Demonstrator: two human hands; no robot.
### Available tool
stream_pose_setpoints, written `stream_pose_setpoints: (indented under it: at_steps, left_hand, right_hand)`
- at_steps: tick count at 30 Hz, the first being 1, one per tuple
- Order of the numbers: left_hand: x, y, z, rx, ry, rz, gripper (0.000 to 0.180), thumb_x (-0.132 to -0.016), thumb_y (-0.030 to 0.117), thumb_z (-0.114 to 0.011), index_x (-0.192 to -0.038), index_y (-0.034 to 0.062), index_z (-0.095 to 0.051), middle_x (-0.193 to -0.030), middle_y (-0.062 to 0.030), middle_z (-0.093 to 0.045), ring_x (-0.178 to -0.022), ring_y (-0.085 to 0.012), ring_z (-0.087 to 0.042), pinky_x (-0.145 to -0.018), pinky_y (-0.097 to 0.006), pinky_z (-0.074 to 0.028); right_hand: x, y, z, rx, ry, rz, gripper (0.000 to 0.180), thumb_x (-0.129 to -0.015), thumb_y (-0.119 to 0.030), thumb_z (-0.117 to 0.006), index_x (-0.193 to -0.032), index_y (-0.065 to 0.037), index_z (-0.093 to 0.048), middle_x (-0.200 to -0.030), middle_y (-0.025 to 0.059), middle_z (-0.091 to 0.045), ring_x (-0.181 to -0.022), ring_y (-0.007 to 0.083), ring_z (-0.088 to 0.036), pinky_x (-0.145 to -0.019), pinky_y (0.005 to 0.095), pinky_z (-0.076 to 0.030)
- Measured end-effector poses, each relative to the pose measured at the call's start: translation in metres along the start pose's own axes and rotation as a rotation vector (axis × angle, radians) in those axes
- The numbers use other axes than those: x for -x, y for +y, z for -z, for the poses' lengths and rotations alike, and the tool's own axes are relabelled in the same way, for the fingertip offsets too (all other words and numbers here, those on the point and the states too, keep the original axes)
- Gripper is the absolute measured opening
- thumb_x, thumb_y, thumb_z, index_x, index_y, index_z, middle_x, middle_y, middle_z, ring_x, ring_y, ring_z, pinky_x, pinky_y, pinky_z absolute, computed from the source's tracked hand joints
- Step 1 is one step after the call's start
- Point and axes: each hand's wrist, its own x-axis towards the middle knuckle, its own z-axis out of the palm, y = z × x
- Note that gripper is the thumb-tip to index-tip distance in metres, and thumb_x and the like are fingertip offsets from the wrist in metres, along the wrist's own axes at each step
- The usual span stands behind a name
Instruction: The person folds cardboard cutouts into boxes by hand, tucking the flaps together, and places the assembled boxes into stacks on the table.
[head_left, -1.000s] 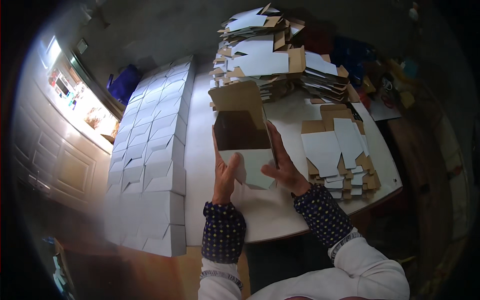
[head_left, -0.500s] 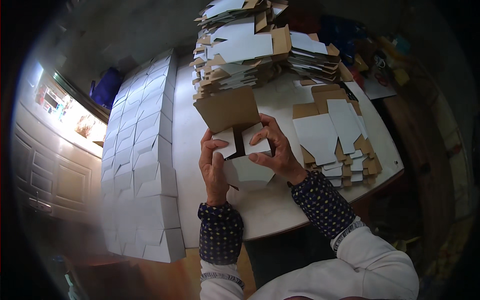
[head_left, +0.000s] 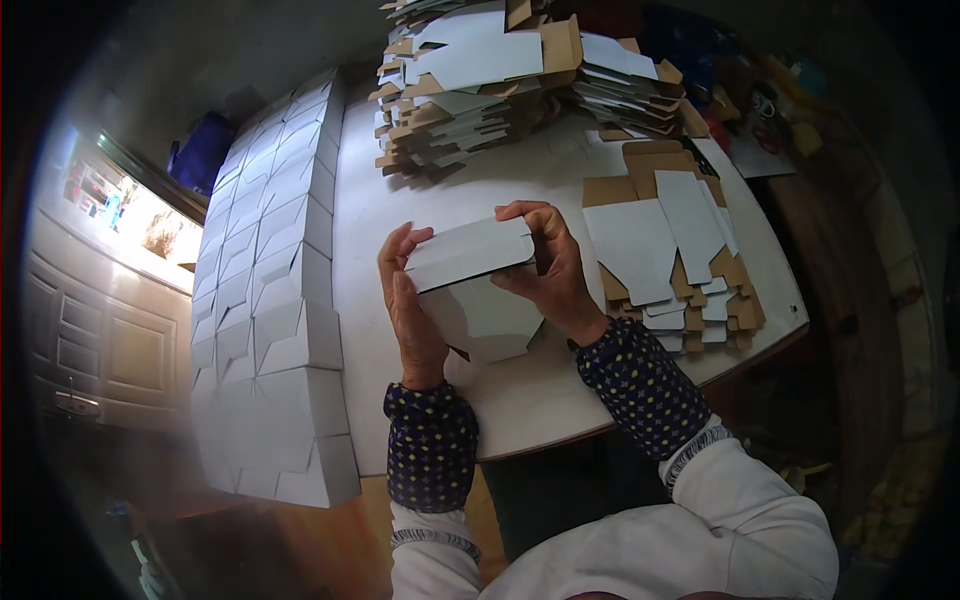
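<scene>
Between my two hands is a small white cardboard box [head_left: 478,318], held over the near part of the table. Its top flap [head_left: 470,250] is folded over toward me, and a thin dark gap shows under the flap's front edge. My left hand [head_left: 412,300] grips the left side, with the thumb at the front corner and fingertips on the upper edge. My right hand [head_left: 552,265] grips the right side, fingers at the flap's back corner and thumb under its front edge. The box's underside is hidden.
Rows of folded white boxes [head_left: 265,270] line the table's left side. A tall pile of flat cardboard blanks [head_left: 480,80] stands at the back. More flat blanks [head_left: 630,250] lie to the right on the white table [head_left: 385,180]. A panelled door [head_left: 110,340] is at far left.
The box's large flap, which stood upright showing its brown inside, is now folded down over the two side flaps. My fingers have shifted from the side flaps to its edges.
</scene>
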Motion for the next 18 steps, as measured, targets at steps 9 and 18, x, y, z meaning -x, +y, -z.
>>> stream_pose_setpoints:
  at_steps: [9, 18]
  left_hand:
    - [0.001, 0.018, -0.01, -0.125, 0.026, 0.098, 0.062, -0.103, 0.051, -0.037, -0.144, 0.0072, -0.054, -0.138, -0.0116, -0.06, -0.128, -0.0278, -0.049, -0.112, -0.042, -0.033]
    - [0.002, 0.017, -0.014, -0.105, 0.028, 0.132, 0.06, -0.103, 0.045, -0.036, -0.144, 0.0061, -0.057, -0.138, -0.0159, -0.061, -0.127, -0.0295, -0.053, -0.111, -0.044, -0.036]
  right_hand:
    - [0.001, 0.001, -0.003, -0.02, 0.096, 0.016, 0.041, -0.089, -0.021, -0.071, -0.122, -0.007, -0.051, -0.132, 0.0075, -0.055, -0.129, 0.0241, -0.049, -0.111, 0.0359, -0.036]
    - [0.0, -0.006, -0.001, 0.086, 0.043, -0.033, 0.024, -0.097, -0.021, -0.06, -0.117, -0.006, -0.063, -0.13, 0.008, -0.056, -0.116, 0.0199, -0.051, -0.102, 0.0322, -0.037]
